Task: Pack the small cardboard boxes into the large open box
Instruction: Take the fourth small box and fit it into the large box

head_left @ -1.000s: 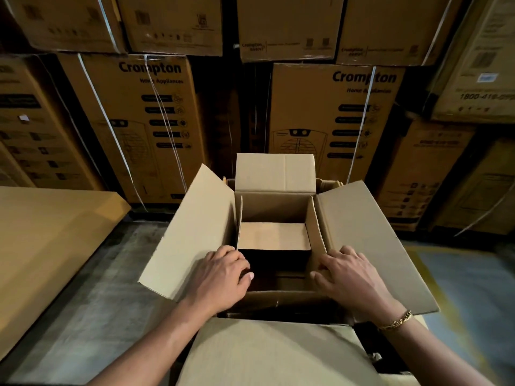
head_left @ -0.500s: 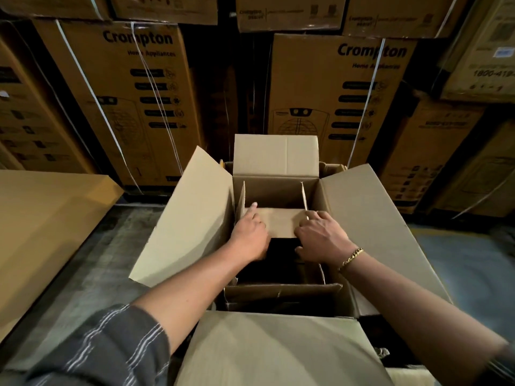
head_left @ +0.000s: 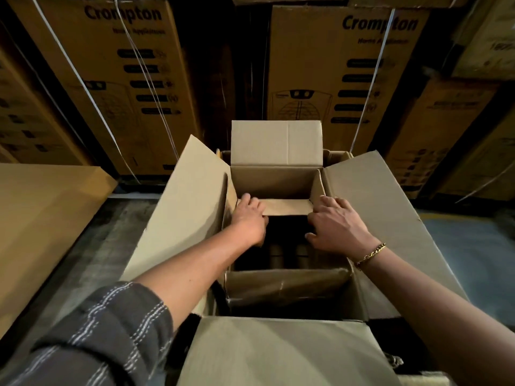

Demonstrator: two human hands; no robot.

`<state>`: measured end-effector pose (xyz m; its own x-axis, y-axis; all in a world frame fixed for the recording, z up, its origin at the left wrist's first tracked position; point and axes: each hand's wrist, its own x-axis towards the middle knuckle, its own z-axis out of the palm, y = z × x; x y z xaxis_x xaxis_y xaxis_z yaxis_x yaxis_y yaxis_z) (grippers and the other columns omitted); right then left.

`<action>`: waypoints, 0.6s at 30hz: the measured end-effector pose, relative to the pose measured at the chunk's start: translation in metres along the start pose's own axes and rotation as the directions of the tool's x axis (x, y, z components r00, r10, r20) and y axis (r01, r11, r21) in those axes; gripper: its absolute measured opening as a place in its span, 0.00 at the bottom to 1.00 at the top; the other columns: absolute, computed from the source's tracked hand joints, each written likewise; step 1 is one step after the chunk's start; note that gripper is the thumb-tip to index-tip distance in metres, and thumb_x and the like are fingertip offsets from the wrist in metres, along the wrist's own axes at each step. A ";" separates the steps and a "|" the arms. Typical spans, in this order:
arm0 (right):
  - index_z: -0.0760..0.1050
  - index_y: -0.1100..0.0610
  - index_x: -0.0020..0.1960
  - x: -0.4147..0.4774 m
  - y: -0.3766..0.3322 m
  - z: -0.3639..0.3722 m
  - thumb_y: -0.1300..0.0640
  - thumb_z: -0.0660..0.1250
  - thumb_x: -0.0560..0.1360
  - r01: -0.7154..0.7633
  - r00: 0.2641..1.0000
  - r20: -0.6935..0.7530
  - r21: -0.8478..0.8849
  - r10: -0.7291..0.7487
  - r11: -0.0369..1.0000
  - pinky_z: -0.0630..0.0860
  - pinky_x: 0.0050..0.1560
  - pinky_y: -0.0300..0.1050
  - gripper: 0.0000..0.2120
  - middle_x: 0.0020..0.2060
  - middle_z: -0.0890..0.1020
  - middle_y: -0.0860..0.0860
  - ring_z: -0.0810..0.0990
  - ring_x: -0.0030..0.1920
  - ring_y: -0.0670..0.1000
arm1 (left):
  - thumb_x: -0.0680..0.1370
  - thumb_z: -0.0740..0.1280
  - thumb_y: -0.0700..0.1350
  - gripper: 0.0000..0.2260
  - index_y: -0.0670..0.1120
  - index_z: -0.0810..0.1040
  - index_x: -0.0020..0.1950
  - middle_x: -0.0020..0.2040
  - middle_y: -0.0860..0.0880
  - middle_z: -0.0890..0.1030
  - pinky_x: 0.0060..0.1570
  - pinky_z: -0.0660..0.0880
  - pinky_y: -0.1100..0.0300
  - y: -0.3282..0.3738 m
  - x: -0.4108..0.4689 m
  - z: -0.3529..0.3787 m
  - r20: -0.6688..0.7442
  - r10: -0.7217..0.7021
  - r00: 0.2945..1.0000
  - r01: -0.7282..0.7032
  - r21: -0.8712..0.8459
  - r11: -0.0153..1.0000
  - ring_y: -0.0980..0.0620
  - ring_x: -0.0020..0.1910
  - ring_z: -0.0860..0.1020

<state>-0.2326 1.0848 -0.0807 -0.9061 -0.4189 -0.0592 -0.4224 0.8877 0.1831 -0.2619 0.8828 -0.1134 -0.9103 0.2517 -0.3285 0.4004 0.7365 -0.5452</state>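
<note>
Reaching into the large open box (head_left: 189, 196), both hands meet at its far end, where a small cardboard box (head_left: 273, 182) sits inside against the far wall, its lid flap standing upright. The small box's front flap (head_left: 287, 206) lies folded level across its mouth. The left hand (head_left: 249, 221) has its fingers (head_left: 252, 203) together and curled over the flap's left end; its thumb is hidden underneath. The right hand (head_left: 337, 229), with a gold bracelet (head_left: 372, 253) at the wrist, bends its fingers (head_left: 331, 203) over the flap's right end, while the thumb (head_left: 310, 235) stands apart below the flap's edge. Whether that hand grips or only presses cannot be told.

The large box's four flaps are spread outward. Near its front edge a creased inner flap (head_left: 287, 285) spans the opening.

Below the hands the interior is very dark. A few rounded shapes (head_left: 276, 253) show dimly at the bottom, too faint to name. A striped sleeve (head_left: 97, 330) is cut off at the lower left corner. Strapped printed cartons (head_left: 348, 79) are stacked behind, their tops out of view, and a flat cardboard sheet (head_left: 41, 218) lies at the left.
</note>
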 end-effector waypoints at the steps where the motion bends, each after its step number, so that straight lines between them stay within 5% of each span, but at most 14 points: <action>1: 0.80 0.50 0.59 0.001 0.002 0.000 0.40 0.61 0.77 -0.008 1.000 -0.002 0.013 0.008 1.000 0.60 0.73 0.53 0.19 0.63 0.79 0.50 0.67 0.72 0.53 | 0.80 0.61 0.55 0.23 0.53 0.70 0.75 0.69 0.44 0.67 0.67 0.58 0.45 -0.008 0.002 -0.003 -0.046 -0.013 0.999 0.012 -0.018 1.000 0.42 0.69 0.64; 11: 0.69 0.52 0.73 0.034 0.021 0.003 0.41 0.65 0.77 -0.111 0.993 0.065 0.239 0.098 0.965 0.72 0.67 0.56 0.28 0.78 0.62 0.54 0.70 0.71 0.58 | 0.78 0.66 0.60 0.37 0.56 0.52 0.82 0.83 0.40 0.46 0.76 0.51 0.37 -0.052 0.049 -0.003 -0.077 -0.264 0.961 0.228 -0.315 0.921 0.34 0.80 0.49; 18: 0.61 0.52 0.78 0.052 0.021 0.010 0.42 0.66 0.77 -0.180 0.984 0.077 0.318 0.164 0.931 0.78 0.62 0.57 0.34 0.80 0.58 0.54 0.71 0.72 0.59 | 0.78 0.66 0.62 0.40 0.56 0.47 0.83 0.83 0.42 0.40 0.77 0.50 0.40 -0.054 0.066 0.012 -0.037 -0.277 0.960 0.211 -0.552 0.807 0.34 0.81 0.43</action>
<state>-0.2892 1.0840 -0.0902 -0.9622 -0.2521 -0.1034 -0.2380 0.9624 -0.1310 -0.3421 0.8521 -0.1149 -0.9888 0.0609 -0.1361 0.0727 0.9939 -0.0834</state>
